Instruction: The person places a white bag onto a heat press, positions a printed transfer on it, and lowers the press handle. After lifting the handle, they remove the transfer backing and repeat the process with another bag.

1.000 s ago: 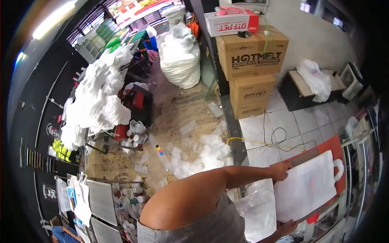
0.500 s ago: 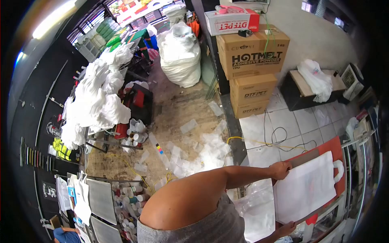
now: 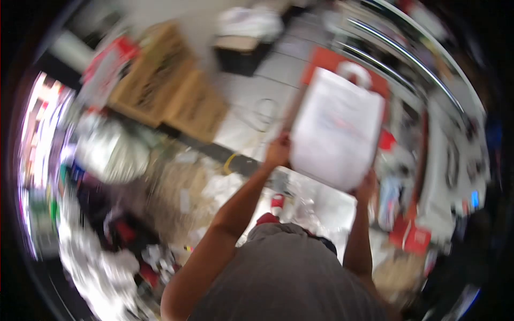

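Observation:
A white bag with a looped handle lies nearly flat on a red-orange board, its handle end pointing away from me. Faint reddish and bluish marks show blurrily on its face. My left hand is closed at the bag's left edge, near the lower corner. At the opposite lower corner, my right hand grips the edge, its fingers partly hidden and smeared by motion. Below the bag, close to my body, is a pale sheet-like surface with clear plastic.
Cardboard boxes are stacked at upper left, beside a full white sack. White material is heaped at lower left. Metal rails run along the right, with a red box below. Scraps litter the floor.
My view has swung to the right, bringing the bag and board nearer the middle. Both hands stay at the bag's near edge. The picture is now blurred.

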Demonstrator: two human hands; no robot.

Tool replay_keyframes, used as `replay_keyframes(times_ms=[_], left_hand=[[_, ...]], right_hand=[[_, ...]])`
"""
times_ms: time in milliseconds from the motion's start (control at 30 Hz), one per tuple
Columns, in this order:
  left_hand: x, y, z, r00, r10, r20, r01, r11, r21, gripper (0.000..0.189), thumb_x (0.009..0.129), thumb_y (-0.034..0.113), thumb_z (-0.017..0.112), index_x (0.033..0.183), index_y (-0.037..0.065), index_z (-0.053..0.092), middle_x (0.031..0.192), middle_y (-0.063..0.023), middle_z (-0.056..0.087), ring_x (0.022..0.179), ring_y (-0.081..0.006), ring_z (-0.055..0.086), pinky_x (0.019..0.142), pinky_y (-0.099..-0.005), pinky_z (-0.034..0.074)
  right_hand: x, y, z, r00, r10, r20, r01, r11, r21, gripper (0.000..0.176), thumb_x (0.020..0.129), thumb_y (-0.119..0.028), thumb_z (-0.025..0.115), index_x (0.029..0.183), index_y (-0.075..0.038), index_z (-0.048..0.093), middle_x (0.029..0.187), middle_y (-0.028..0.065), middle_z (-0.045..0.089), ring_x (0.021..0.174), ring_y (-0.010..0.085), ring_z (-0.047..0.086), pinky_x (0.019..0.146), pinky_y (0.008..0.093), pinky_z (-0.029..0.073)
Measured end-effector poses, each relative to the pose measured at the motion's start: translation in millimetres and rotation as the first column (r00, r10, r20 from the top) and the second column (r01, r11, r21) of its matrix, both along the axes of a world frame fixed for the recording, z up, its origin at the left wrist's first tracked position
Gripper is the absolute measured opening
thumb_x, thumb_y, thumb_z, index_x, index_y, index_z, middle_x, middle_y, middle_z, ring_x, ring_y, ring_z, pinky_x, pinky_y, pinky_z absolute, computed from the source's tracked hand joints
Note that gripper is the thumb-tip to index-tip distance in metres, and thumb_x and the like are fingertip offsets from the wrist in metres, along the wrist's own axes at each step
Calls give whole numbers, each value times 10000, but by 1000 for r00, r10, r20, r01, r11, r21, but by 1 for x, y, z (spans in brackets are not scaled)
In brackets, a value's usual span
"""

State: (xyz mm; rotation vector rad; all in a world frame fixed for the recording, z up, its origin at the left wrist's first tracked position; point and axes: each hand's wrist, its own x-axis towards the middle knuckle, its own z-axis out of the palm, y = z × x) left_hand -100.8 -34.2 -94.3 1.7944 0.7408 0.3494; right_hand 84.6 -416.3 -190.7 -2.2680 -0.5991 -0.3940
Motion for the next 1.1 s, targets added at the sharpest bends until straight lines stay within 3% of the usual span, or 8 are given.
replay_keyframes(times_ms=[33, 67, 133, 267, 367, 500, 767, 1100], left_hand=[[0, 0, 5, 991, 1, 133, -7, 999, 41, 235, 896, 157, 573, 1119, 110, 630, 866, -138, 702, 796, -272, 699, 713, -397, 542], [-2, -2, 16, 997, 19, 76, -32, 984, 174, 271, 878, 128, 606, 1147, 107, 627, 871, -120, 704, 782, -239, 689, 728, -365, 542], [-6, -1, 29, 999, -3, 49, -7, 979, 204, 278, 879, 141, 606, 1150, 82, 630, 904, -111, 705, 805, -226, 678, 754, -342, 537], [-2, 1, 27, 996, -29, 79, 17, 990, 137, 276, 874, 138, 617, 1132, 43, 641, 975, -105, 703, 850, -204, 670, 785, -329, 528], [-4, -1, 29, 995, -44, 85, 35, 994, 101, 276, 878, 136, 620, 1137, 42, 639, 957, -90, 700, 846, -180, 664, 782, -323, 528], [-6, -1, 38, 998, -58, 25, 55, 992, 113, 286, 878, 134, 620, 1148, 39, 630, 958, -85, 695, 845, -172, 661, 780, -317, 528], [-3, 3, 33, 989, -96, 115, 88, 994, 69, 311, 888, 82, 609, 1188, -1, 599, 978, -65, 681, 850, -133, 628, 785, -289, 507], [-4, 2, 33, 988, -73, 137, 64, 996, 67, 320, 842, 82, 629, 1156, 21, 607, 931, -59, 686, 784, -129, 631, 735, -284, 529]], right_hand=[[-33, 36, 56, 957, -46, -286, 111, 970, 215, 308, 952, -74, 499, 1245, 3, 556, 1205, 142, 613, 1143, 230, 572, 985, 333, 444], [-52, 58, 116, 868, -120, -483, 250, 944, 214, 308, 931, -52, 536, 1234, -6, 570, 1160, 140, 642, 1086, 233, 611, 949, 334, 469], [-57, 64, 124, 896, -115, -429, 226, 949, 218, 306, 945, -63, 505, 1242, -50, 581, 1089, 174, 674, 1006, 288, 662, 882, 382, 516], [-56, 64, 122, 879, -160, -450, 290, 927, 236, 301, 933, -70, 540, 1229, -37, 585, 1089, 198, 684, 1008, 301, 673, 869, 376, 524], [-59, 63, 126, 902, -124, -413, 245, 936, 253, 318, 929, -73, 557, 1244, -33, 568, 1091, 218, 678, 999, 316, 674, 863, 377, 527], [-60, 63, 133, 883, -144, -447, 250, 950, 189, 323, 922, -55, 552, 1244, -26, 561, 1093, 215, 679, 1005, 321, 673, 860, 378, 529], [-61, 67, 135, 882, -148, -447, 260, 944, 202, 333, 923, -47, 515, 1253, -43, 561, 1105, 213, 677, 1009, 331, 672, 849, 407, 537], [-66, 69, 143, 885, -186, -427, 272, 950, 151, 327, 926, -47, 515, 1249, -42, 565, 1090, 221, 677, 1009, 349, 672, 835, 415, 544]])
